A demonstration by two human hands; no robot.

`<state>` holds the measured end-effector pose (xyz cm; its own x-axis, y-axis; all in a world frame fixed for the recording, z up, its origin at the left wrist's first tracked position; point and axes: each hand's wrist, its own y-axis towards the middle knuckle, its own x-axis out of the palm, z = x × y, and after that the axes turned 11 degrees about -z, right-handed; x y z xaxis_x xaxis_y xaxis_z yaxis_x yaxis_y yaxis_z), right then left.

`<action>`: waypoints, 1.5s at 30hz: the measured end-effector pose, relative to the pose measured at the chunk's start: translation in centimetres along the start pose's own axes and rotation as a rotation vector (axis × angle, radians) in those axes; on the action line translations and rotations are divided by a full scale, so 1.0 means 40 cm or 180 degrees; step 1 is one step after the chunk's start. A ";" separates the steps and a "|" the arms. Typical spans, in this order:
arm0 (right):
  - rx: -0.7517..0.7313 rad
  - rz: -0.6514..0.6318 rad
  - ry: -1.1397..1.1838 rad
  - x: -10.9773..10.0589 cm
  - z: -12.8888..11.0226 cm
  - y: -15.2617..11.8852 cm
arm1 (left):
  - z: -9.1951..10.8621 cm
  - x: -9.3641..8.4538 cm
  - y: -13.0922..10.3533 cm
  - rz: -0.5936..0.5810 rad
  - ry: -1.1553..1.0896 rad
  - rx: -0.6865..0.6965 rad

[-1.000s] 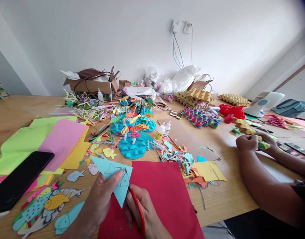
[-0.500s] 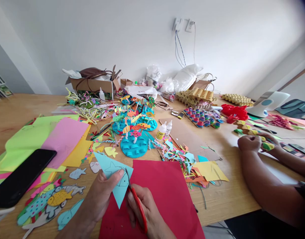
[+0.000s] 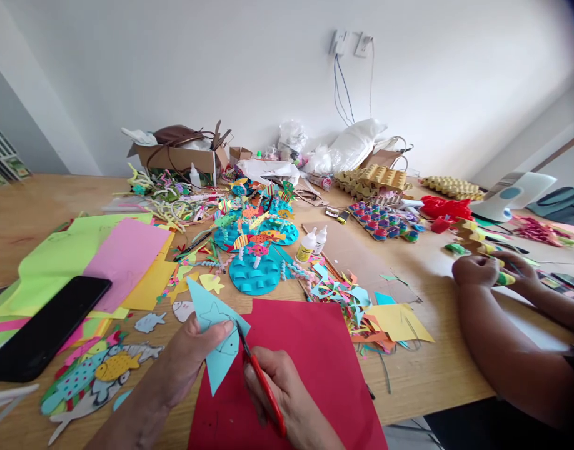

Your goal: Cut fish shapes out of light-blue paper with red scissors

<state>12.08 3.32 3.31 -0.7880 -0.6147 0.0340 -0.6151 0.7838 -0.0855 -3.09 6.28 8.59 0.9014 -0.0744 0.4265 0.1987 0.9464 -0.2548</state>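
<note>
Between thumb and fingers, my left hand (image 3: pixel 186 356) pinches a light blue piece of paper (image 3: pixel 216 369) with a fish outline drawn on it. My right hand (image 3: pixel 280 387) is wrapped round the red handles of a pair of scissors (image 3: pixel 268 390). The blades meet the paper's right edge, beside the drawn fish. Both hands are above a red sheet of paper (image 3: pixel 310 350). On the table left of my left hand lie cut-out paper fish, among them a yellow dotted fish (image 3: pixel 117 367) and a grey-blue fish (image 3: pixel 149 322).
A black phone (image 3: pixel 47 328) rests on coloured sheets at left. Blue paper bases with fish (image 3: pixel 254 275), glue bottles (image 3: pixel 306 245) and paper scraps (image 3: pixel 343 294) lie ahead. At right, another person's hands (image 3: pixel 477 272) hold a painted egg-carton strip.
The blue paper has turned slightly in my left hand, and my left forearm covers more of the blue cut-out fish. The scissors stay at the paper's edge. The whole view has shifted a little.
</note>
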 end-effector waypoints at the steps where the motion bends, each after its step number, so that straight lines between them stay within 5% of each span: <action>1: -0.0002 -0.0017 -0.0062 -0.002 0.000 -0.002 | 0.001 0.001 -0.001 -0.0002 -0.0002 -0.0021; 10: -0.0060 -0.0011 -0.0432 -0.009 -0.006 -0.005 | -0.003 -0.034 0.010 -0.0471 0.0050 -0.0120; 17: -0.0008 -0.0011 -0.0585 -0.011 -0.008 0.000 | 0.010 -0.014 -0.001 -0.0398 0.0106 -0.0301; 45: 0.0085 -0.0087 -0.0495 -0.014 -0.010 -0.007 | -0.001 -0.053 0.021 -0.0882 0.0218 -0.0450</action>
<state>12.69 3.50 3.71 -0.7563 -0.6436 -0.1176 -0.6336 0.7653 -0.1134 -4.82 7.22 7.45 0.8284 -0.3488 0.4382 0.4875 0.8344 -0.2573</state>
